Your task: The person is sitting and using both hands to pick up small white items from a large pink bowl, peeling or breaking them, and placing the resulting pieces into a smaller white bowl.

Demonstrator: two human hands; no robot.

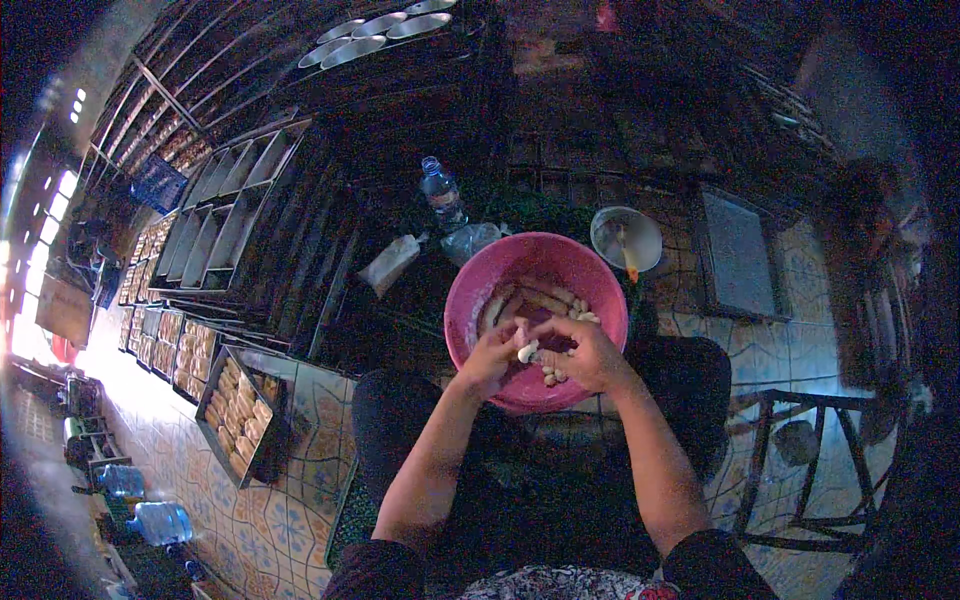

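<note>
My left hand (491, 356) pinches a small pale piece, seemingly dough (527, 352), over a pink plastic basin (459, 322). My right hand (589, 354) is close beside it, its curled fingers reaching toward the left fingertips; whether it grips anything is unclear. Long dough-like strips (546, 294) lie in the basin. Small rounded pieces (583, 311) are gathered at its right side, and several more pieces (553, 375) show below the right hand. The basin is between my knees, and the hands hide part of its contents.
Beyond the basin are a plastic bottle (442, 193), a filled clear bag (391, 262) and a white bucket (646, 238) with an orange-handled tool. Metal pans (251, 202) and a tray of bread rolls (236, 412) are leftward. At right are a shallow tray (741, 251) and metal-framed stand (806, 465).
</note>
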